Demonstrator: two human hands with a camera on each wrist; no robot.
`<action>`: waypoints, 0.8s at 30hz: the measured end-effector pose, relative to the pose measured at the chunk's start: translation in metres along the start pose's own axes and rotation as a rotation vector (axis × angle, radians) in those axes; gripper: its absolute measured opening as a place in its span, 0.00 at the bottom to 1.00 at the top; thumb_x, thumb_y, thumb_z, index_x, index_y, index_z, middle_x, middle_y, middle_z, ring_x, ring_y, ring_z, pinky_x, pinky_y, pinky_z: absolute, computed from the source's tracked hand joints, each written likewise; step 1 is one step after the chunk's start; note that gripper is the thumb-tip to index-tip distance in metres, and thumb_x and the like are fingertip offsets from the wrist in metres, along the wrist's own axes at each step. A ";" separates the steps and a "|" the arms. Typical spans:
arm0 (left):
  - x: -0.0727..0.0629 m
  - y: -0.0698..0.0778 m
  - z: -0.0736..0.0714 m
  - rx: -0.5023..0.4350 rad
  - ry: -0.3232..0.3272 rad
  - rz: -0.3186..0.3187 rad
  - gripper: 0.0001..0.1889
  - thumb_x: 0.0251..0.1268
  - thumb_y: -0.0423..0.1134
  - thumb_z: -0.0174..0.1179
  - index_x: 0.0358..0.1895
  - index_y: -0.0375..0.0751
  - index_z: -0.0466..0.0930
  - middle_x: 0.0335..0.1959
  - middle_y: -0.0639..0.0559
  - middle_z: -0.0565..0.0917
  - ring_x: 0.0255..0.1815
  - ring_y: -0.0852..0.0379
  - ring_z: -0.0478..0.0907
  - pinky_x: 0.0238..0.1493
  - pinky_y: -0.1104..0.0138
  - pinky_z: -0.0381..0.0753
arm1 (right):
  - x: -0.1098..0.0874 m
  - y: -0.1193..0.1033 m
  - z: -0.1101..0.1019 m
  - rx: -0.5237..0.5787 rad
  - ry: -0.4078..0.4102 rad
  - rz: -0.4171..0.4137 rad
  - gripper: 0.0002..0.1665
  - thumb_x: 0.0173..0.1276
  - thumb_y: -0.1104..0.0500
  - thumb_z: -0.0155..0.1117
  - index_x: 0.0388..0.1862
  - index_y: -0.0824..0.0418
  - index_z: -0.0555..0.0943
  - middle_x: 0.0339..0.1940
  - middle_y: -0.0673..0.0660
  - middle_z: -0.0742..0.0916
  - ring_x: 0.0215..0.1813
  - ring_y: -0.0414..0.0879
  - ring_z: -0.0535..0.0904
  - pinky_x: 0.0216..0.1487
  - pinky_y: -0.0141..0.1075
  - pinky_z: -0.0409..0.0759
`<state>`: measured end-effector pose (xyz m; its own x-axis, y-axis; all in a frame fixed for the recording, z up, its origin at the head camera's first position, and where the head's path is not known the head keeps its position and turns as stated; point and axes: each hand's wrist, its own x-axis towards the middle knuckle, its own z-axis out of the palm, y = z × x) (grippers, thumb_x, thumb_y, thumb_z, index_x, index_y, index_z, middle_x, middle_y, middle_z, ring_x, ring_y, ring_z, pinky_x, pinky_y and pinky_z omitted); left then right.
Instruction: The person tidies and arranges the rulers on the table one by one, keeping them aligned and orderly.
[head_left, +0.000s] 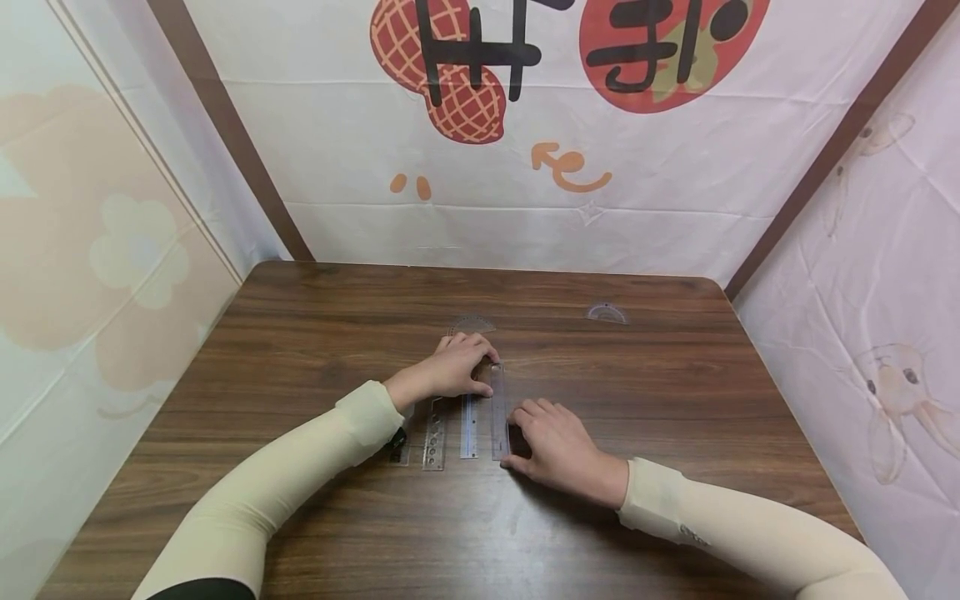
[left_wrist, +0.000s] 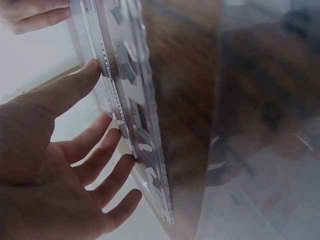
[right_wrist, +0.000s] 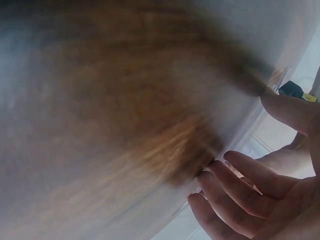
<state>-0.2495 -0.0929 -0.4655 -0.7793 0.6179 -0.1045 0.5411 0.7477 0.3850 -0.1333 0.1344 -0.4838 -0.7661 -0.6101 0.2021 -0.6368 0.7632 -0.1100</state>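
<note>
Several clear rulers lie side by side on the table. My left hand (head_left: 457,367) reaches over their far ends, fingertips and thumb at the far end of the rightmost clear ruler (head_left: 499,421). My right hand (head_left: 555,442) touches that ruler's right edge, its thumb by the near end. Left of it lies a ruler with a blue stripe (head_left: 468,433), then a ruler with round cut-outs (head_left: 433,442). A further clear ruler (head_left: 403,454) is partly hidden under the left wrist. In the left wrist view, the left fingers (left_wrist: 107,185) meet a clear ruler edge, loosely spread.
A clear protractor (head_left: 474,322) lies just beyond the left hand. Another protractor (head_left: 607,313) sits toward the far right of the brown wooden table (head_left: 660,367). Printed cloth walls (head_left: 337,225) stand behind and at both sides.
</note>
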 end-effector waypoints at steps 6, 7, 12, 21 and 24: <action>0.001 0.000 0.001 0.000 0.005 0.001 0.27 0.69 0.51 0.76 0.65 0.45 0.80 0.68 0.46 0.76 0.69 0.40 0.69 0.72 0.42 0.63 | 0.000 0.000 0.001 -0.010 0.006 -0.012 0.33 0.58 0.35 0.84 0.49 0.57 0.86 0.50 0.52 0.88 0.51 0.50 0.85 0.51 0.46 0.85; 0.001 0.000 0.001 0.000 0.005 0.001 0.27 0.69 0.51 0.76 0.65 0.45 0.80 0.68 0.46 0.76 0.69 0.40 0.69 0.72 0.42 0.62 | -0.001 0.000 0.001 -0.009 0.008 -0.014 0.33 0.58 0.35 0.84 0.49 0.57 0.86 0.50 0.52 0.88 0.51 0.50 0.85 0.51 0.46 0.85; 0.001 -0.001 0.002 0.001 0.002 -0.004 0.28 0.69 0.51 0.76 0.66 0.44 0.80 0.69 0.46 0.76 0.69 0.40 0.69 0.72 0.43 0.62 | -0.001 0.001 0.001 -0.001 0.015 -0.019 0.32 0.58 0.36 0.84 0.48 0.58 0.86 0.49 0.52 0.87 0.50 0.50 0.84 0.50 0.46 0.85; 0.001 0.000 0.000 -0.004 0.008 -0.001 0.29 0.67 0.51 0.77 0.66 0.44 0.80 0.69 0.46 0.77 0.68 0.41 0.69 0.72 0.43 0.62 | -0.001 0.002 0.001 0.010 0.004 -0.013 0.32 0.58 0.35 0.84 0.47 0.58 0.86 0.48 0.51 0.87 0.49 0.49 0.84 0.49 0.46 0.84; 0.001 0.000 0.000 -0.005 0.003 0.001 0.29 0.68 0.51 0.76 0.66 0.44 0.80 0.69 0.46 0.77 0.68 0.41 0.69 0.72 0.43 0.62 | -0.001 0.003 0.001 0.008 -0.008 -0.013 0.32 0.59 0.35 0.83 0.48 0.58 0.87 0.48 0.51 0.87 0.50 0.49 0.84 0.50 0.46 0.85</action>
<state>-0.2505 -0.0919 -0.4653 -0.7794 0.6183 -0.1016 0.5408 0.7456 0.3893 -0.1342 0.1370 -0.4852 -0.7582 -0.6218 0.1961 -0.6476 0.7532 -0.1156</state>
